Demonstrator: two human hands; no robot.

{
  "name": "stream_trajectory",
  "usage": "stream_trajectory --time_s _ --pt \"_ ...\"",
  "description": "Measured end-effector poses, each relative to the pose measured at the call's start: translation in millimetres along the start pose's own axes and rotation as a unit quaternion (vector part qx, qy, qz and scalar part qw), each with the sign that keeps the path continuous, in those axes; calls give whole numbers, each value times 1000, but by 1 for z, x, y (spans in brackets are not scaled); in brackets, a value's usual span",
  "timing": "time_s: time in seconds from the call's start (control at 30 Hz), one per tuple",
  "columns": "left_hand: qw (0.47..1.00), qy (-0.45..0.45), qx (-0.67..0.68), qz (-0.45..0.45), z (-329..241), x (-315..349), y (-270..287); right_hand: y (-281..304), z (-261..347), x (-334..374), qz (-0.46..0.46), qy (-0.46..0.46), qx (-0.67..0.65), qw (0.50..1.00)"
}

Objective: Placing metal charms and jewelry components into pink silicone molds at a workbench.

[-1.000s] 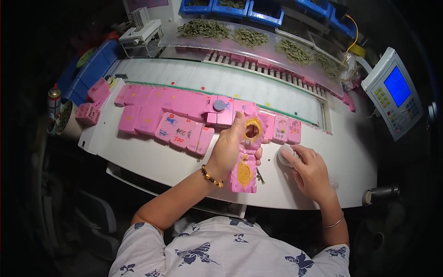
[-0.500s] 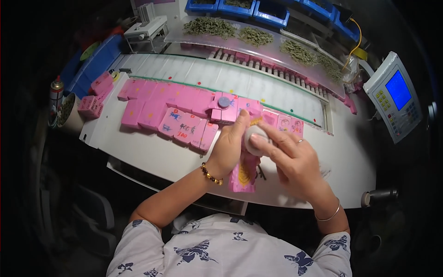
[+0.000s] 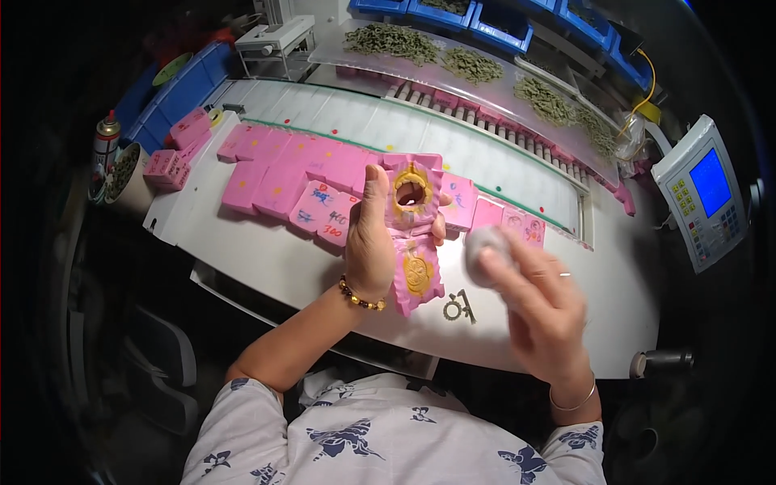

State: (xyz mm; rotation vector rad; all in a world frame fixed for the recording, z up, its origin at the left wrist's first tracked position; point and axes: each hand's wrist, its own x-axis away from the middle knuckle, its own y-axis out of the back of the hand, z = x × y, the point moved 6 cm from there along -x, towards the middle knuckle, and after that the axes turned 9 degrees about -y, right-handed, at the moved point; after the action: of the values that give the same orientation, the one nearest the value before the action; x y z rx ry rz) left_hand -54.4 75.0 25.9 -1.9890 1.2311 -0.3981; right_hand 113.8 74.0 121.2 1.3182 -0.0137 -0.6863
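My left hand (image 3: 373, 234) is closed round a pink rubber mould (image 3: 419, 222), its thumb upright along the side. The mould is folded open: its upper half has a round cavity with a yellow-stained rim, and its lower half hangs down with a yellow oval relief. To its right, apart from it, my right hand (image 3: 541, 299) grips a round grey-white pad (image 3: 487, 257), blurred by motion. On the table between the hands lies a small dark green ring-shaped piece (image 3: 459, 307) with a stem.
Several pink mould blocks (image 3: 271, 174) stand in rows behind my left hand. Beyond them runs a pale tiled strip (image 3: 323, 113). Clear shelf with green piles (image 3: 469, 66) and blue bins (image 3: 501, 28) are at the back. A control panel (image 3: 699, 190) stands right; a spray can (image 3: 106, 137) left.
My right hand with the pad has moved right and down, away from the mould. The mould's cavity and the green piece now show. My left hand has shifted slightly left and tilted the mould.
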Motion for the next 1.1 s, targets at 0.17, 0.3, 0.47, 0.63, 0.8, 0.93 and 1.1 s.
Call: stream_trajectory --time_s 0.17,0.3,0.47,0.63,0.8,0.93,1.1 --pt "998 -19 -37 41 -5 1 -14 -22 23 4 -52 52 62 995" --pt "996 -56 55 -52 -17 -10 9 -42 -5 9 59 3 35 998" --pt "992 -111 29 -54 -46 -21 46 -37 -69 1 -15 -91 94 991" --pt "990 -78 3 -117 -49 -13 55 -62 -55 -40 -21 -62 106 992" --pt "989 -59 -3 -132 -55 -3 46 -109 -33 -86 -62 -21 58 996" --pt "992 -53 -19 -114 -61 3 49 -129 -38 -84 -55 -4 63 996" --pt "996 31 21 -75 -42 9 45 -95 -39 -60 -113 22 3 993"
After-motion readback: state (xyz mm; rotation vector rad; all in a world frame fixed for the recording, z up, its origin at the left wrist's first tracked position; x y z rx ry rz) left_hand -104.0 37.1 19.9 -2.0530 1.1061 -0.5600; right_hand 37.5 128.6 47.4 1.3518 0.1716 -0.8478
